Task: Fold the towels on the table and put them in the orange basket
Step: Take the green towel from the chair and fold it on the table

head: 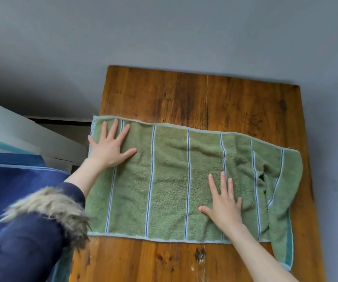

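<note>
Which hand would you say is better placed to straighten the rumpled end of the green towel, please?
Right, I think. The right hand lies flat on the green towel nearer its bunched, turned-over right end; the left hand presses the far left corner.

No legible text or labels anywhere.

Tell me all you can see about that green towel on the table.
The green towel looks like soft terry cloth, with thin blue-and-white stripes and pale hems. It lies spread flat across the wooden table, its right end rumpled and folded over. The left hand and right hand press flat on it.
</note>
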`<state>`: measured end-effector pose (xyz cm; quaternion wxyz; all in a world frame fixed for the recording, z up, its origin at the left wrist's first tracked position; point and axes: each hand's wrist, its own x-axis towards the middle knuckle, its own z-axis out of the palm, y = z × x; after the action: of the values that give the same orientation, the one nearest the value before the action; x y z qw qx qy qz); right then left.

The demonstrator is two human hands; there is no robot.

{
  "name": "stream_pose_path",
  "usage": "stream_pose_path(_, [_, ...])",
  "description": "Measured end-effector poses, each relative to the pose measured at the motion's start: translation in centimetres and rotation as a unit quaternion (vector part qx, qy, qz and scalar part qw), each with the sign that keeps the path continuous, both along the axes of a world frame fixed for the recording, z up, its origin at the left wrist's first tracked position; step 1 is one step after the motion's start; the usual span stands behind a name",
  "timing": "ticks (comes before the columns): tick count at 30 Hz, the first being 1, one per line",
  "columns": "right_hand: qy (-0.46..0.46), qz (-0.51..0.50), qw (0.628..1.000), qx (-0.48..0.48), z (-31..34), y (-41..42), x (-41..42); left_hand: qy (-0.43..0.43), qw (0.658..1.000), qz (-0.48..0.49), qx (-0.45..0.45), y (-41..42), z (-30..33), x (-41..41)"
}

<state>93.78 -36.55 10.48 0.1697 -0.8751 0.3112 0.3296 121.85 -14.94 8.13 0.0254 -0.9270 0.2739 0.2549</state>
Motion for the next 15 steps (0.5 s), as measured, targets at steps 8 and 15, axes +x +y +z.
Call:
stream_pose_path(8, [0.0,0.002,1.0,0.0,-0.2,0.1,-0.5,-0.048,0.994,-0.009,-0.095,-3.5,0.8,-3.0])
stream_pose_path(15, [-0.061,0.04,0.997,-0.012,-0.5,-0.2,-0.8,-0.031,0.998,-0.018,-0.051,-7.7,-0.7,-4.4])
